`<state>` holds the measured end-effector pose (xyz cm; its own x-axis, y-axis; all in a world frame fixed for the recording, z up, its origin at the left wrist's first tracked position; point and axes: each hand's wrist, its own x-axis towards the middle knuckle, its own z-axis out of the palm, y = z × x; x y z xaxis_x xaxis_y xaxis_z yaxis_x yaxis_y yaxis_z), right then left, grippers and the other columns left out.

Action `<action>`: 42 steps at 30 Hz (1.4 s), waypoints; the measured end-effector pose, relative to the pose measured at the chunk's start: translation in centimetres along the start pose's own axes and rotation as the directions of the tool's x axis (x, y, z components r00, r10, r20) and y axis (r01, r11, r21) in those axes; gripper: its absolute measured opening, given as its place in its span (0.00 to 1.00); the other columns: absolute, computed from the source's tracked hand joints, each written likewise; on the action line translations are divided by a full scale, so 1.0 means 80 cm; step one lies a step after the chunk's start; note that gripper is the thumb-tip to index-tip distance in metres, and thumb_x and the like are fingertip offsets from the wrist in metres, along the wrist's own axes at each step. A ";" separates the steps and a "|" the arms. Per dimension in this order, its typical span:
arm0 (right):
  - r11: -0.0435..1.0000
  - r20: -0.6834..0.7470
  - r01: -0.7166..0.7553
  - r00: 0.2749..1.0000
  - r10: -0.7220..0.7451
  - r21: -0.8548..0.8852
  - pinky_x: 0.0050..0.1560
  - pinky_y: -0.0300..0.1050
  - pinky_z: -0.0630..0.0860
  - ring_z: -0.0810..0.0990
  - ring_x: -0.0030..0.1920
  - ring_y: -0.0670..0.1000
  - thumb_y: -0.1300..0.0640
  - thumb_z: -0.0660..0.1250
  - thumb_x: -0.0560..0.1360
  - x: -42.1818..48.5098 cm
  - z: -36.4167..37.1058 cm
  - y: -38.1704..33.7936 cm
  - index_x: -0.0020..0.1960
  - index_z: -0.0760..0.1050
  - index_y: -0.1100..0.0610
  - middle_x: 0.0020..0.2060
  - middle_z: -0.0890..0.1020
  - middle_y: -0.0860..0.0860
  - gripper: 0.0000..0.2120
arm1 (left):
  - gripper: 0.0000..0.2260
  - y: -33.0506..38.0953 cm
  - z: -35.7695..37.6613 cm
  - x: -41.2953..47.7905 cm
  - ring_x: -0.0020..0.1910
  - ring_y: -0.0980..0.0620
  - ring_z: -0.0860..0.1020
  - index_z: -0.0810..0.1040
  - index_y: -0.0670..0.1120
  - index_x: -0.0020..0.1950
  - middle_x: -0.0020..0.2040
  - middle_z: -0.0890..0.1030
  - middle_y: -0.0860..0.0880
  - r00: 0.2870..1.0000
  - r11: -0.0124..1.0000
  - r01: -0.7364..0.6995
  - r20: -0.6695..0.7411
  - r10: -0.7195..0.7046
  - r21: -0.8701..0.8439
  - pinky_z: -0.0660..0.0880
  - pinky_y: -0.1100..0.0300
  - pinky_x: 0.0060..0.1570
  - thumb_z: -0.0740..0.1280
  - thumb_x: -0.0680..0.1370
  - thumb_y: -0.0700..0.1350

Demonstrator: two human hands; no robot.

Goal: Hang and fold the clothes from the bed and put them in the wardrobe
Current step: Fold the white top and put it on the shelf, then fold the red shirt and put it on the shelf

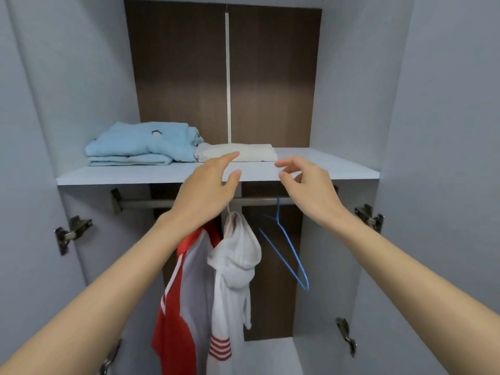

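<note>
The folded white garment (243,155) lies on the wardrobe shelf (324,169), touching a folded light-blue garment (143,147) on its left. The left hand (208,190) is at its front edge, fingers extended and relaxed; contact cannot be confirmed. The right hand (308,185) is just beside it, fingers loosely curled, holding nothing. On the rail (146,203) below hang a red-and-grey garment (186,293), a white hooded garment (235,261) and a bare blue hanger (289,247).
</note>
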<state>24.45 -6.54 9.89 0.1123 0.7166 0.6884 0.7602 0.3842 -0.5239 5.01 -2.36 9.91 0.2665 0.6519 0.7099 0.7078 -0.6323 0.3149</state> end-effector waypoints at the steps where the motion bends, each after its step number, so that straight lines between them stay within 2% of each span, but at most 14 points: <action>1: 1.000 0.017 -0.009 1.000 0.009 0.002 0.43 0.40 0.72 0.76 0.39 0.43 0.54 0.62 0.79 -0.017 -0.004 -0.004 0.59 0.76 0.48 0.46 0.78 0.42 0.10 | 0.20 0.007 -0.003 -0.017 0.63 0.48 0.73 0.64 0.55 0.74 0.71 0.70 0.51 1.000 1.000 0.004 0.022 -0.004 0.006 0.67 0.56 0.60 0.57 0.81 0.53; 5: 0.999 0.025 -0.039 0.999 0.040 -0.010 0.41 0.34 0.70 0.76 0.41 0.40 0.54 0.62 0.78 -0.075 -0.020 -0.021 0.59 0.76 0.47 0.43 0.77 0.38 0.10 | 0.21 0.024 -0.016 -0.078 0.64 0.51 0.72 0.63 0.54 0.75 0.71 0.70 0.50 0.997 0.999 0.020 0.078 -0.017 -0.041 0.67 0.59 0.59 0.57 0.81 0.54; 8: 0.997 0.020 -0.076 0.997 0.076 -0.018 0.40 0.29 0.68 0.77 0.42 0.39 0.55 0.62 0.78 -0.120 -0.023 -0.039 0.58 0.76 0.47 0.44 0.78 0.39 0.10 | 0.21 0.030 -0.030 -0.116 0.63 0.52 0.73 0.63 0.55 0.75 0.68 0.73 0.51 0.992 0.997 0.025 0.123 -0.016 -0.070 0.71 0.55 0.59 0.57 0.81 0.53; 11: 0.991 0.009 -0.124 0.992 0.125 -0.049 0.38 0.26 0.67 0.77 0.43 0.40 0.55 0.62 0.78 -0.170 -0.017 -0.062 0.58 0.77 0.47 0.45 0.79 0.40 0.10 | 0.20 0.028 -0.042 -0.156 0.62 0.53 0.74 0.64 0.55 0.74 0.65 0.76 0.52 0.986 0.994 0.013 0.169 0.006 -0.108 0.69 0.59 0.56 0.56 0.82 0.52; 13: 0.983 -0.003 -0.174 0.985 0.175 -0.058 0.39 0.27 0.68 0.77 0.42 0.40 0.55 0.62 0.78 -0.208 -0.009 -0.077 0.58 0.77 0.47 0.46 0.80 0.41 0.11 | 0.20 0.024 -0.046 -0.188 0.64 0.53 0.73 0.65 0.55 0.74 0.67 0.75 0.52 0.977 0.989 0.005 0.210 0.026 -0.147 0.68 0.62 0.56 0.56 0.82 0.51; 16: 0.958 -0.061 -0.283 0.958 0.280 -0.048 0.45 0.38 0.72 0.77 0.43 0.42 0.55 0.62 0.79 -0.269 0.002 -0.099 0.58 0.77 0.48 0.48 0.81 0.43 0.10 | 0.20 0.021 -0.050 -0.236 0.60 0.57 0.75 0.65 0.53 0.74 0.68 0.74 0.51 0.956 0.971 0.004 0.287 0.067 -0.239 0.67 0.65 0.54 0.57 0.82 0.50; 20: 0.910 -0.156 -0.410 0.905 0.396 -0.068 0.47 0.42 0.74 0.76 0.38 0.42 0.56 0.63 0.78 -0.349 -0.003 -0.127 0.57 0.77 0.49 0.43 0.78 0.39 0.10 | 0.19 0.032 -0.053 -0.292 0.64 0.49 0.73 0.66 0.52 0.73 0.66 0.75 0.49 0.910 0.942 -0.004 0.389 0.142 -0.334 0.71 0.50 0.63 0.58 0.81 0.48; 23: 0.862 -0.232 -0.498 0.853 0.468 -0.092 0.43 0.33 0.71 0.76 0.37 0.38 0.56 0.63 0.78 -0.414 -0.027 -0.144 0.56 0.77 0.49 0.42 0.78 0.39 0.09 | 0.19 0.057 -0.052 -0.332 0.64 0.48 0.74 0.67 0.51 0.72 0.65 0.76 0.49 0.866 0.925 -0.053 0.444 0.230 -0.376 0.70 0.48 0.62 0.59 0.81 0.48; 25: 0.822 -0.283 -0.561 0.807 0.518 -0.096 0.39 0.28 0.69 0.76 0.37 0.36 0.56 0.62 0.78 -0.460 -0.049 -0.154 0.56 0.77 0.49 0.43 0.79 0.40 0.09 | 0.19 0.080 -0.049 -0.359 0.63 0.47 0.74 0.67 0.51 0.72 0.65 0.76 0.49 0.832 0.906 -0.087 0.469 0.295 -0.415 0.70 0.49 0.62 0.59 0.81 0.49; 29: 0.717 -0.391 -0.686 0.697 0.601 -0.122 0.46 0.39 0.72 0.78 0.42 0.43 0.57 0.62 0.78 -0.548 -0.096 -0.173 0.57 0.77 0.50 0.46 0.82 0.46 0.10 | 0.19 0.141 -0.041 -0.414 0.65 0.48 0.72 0.67 0.52 0.72 0.66 0.75 0.51 0.751 0.855 -0.163 0.500 0.431 -0.492 0.68 0.53 0.61 0.58 0.81 0.50; 32: 0.648 -0.478 -0.752 0.615 0.627 -0.118 0.47 0.38 0.72 0.78 0.44 0.43 0.58 0.62 0.78 -0.620 -0.132 -0.185 0.57 0.77 0.51 0.46 0.81 0.44 0.10 | 0.18 0.195 -0.029 -0.456 0.64 0.49 0.72 0.66 0.51 0.72 0.66 0.74 0.51 0.665 0.795 -0.170 0.527 0.529 -0.583 0.69 0.54 0.61 0.57 0.82 0.50; 36: 0.535 -0.619 -0.842 0.457 0.639 -0.068 0.41 0.36 0.68 0.74 0.35 0.38 0.59 0.63 0.78 -0.722 -0.188 -0.197 0.56 0.77 0.52 0.38 0.77 0.42 0.09 | 0.18 0.284 -0.011 -0.516 0.62 0.49 0.73 0.67 0.52 0.72 0.65 0.75 0.52 0.526 0.711 -0.172 0.547 0.651 -0.681 0.71 0.49 0.60 0.57 0.82 0.49; 38: 0.470 -0.677 -0.882 0.365 0.639 -0.032 0.42 0.37 0.68 0.75 0.37 0.40 0.58 0.63 0.78 -0.776 -0.217 -0.207 0.57 0.77 0.52 0.40 0.78 0.45 0.09 | 0.18 0.332 -0.007 -0.552 0.62 0.50 0.73 0.67 0.52 0.71 0.64 0.74 0.53 0.453 0.661 -0.189 0.533 0.715 -0.727 0.71 0.50 0.60 0.57 0.81 0.50; 42: 0.349 -0.772 -0.937 0.210 0.600 0.016 0.38 0.30 0.67 0.75 0.37 0.41 0.58 0.63 0.77 -0.891 -0.271 -0.232 0.55 0.77 0.51 0.40 0.78 0.45 0.09 | 0.18 0.430 -0.004 -0.638 0.62 0.50 0.73 0.66 0.52 0.72 0.65 0.75 0.51 0.266 0.534 -0.256 0.472 0.840 -0.806 0.69 0.56 0.55 0.57 0.82 0.49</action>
<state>16.22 -77.40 -18.58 0.9737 -0.0677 0.2174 0.1499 -0.5280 -0.8359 15.54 -57.51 -15.25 0.9747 -0.1600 0.1559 -0.2172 -0.8420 0.4939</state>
